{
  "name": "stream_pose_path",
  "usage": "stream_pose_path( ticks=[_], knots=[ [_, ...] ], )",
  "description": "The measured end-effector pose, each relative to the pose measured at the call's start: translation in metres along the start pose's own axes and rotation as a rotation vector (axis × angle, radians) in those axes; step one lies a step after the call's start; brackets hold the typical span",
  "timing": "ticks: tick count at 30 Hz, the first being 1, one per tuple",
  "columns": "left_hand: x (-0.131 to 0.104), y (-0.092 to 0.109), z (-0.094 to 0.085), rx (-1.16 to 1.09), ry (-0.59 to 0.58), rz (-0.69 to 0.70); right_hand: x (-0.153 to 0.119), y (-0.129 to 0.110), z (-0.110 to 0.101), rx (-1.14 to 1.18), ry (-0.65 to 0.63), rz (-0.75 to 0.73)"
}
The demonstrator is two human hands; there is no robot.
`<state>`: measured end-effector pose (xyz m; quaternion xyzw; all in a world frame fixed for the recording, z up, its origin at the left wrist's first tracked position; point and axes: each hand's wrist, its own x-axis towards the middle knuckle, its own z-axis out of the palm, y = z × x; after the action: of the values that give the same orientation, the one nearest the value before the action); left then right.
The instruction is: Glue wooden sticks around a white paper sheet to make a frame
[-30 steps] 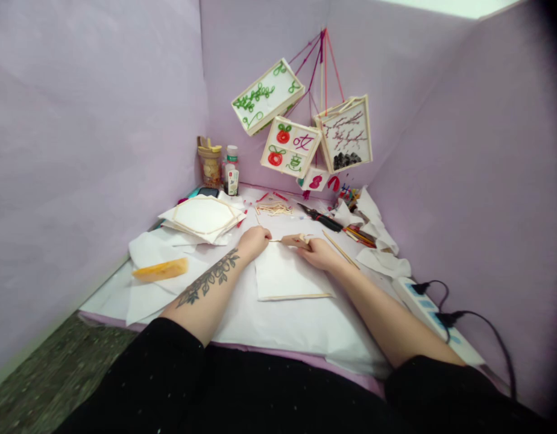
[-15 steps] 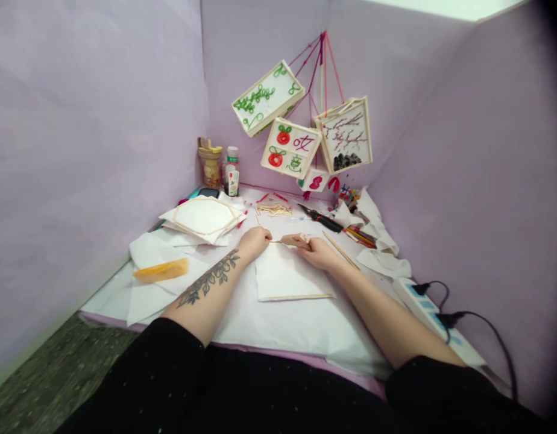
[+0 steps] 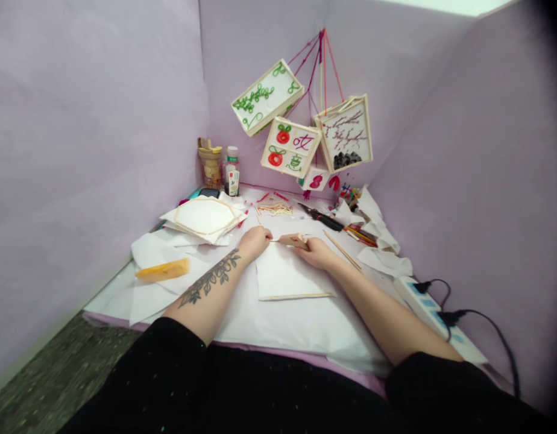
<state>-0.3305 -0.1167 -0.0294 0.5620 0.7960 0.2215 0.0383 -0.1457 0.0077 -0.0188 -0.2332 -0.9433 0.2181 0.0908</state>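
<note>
A white paper panel point(image 3: 292, 274) lies flat in front of me, a thin wooden stick point(image 3: 296, 296) along its near edge. At its far left corner is my left hand point(image 3: 257, 242), fingers pinched together; what they hold is too small to make out. My right hand point(image 3: 319, 252) is closed around a tan, flat-sided object point(image 3: 293, 240) with a small reddish mark. That object lies over the panel's far edge, its narrow left end close to my left fingertips. A thin line shows between the two, but I cannot tell what it is.
White framed panels point(image 3: 204, 218) and a yellow-orange strip point(image 3: 163, 270) lie left. Behind are small sticks point(image 3: 276, 208), black-handled pliers point(image 3: 321, 217) and jars point(image 3: 211, 169). Decorated box lanterns point(image 3: 291, 146) hang above. At right are a long stick point(image 3: 342, 249), crumpled paper point(image 3: 373, 226) and a power strip point(image 3: 434, 316).
The tan object in my right hand has shifted very slightly to the left. Both hands otherwise keep the same hold, and the camera view has moved a little.
</note>
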Motion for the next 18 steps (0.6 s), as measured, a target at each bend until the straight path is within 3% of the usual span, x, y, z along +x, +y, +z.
stream_pose_path(
  ticks=[18],
  knots=[
    [0.0006, -0.0012, 0.0012, -0.012, -0.007, -0.002, 0.0016, -0.0054, 0.0024, -0.007, -0.009, 0.017]
  ],
)
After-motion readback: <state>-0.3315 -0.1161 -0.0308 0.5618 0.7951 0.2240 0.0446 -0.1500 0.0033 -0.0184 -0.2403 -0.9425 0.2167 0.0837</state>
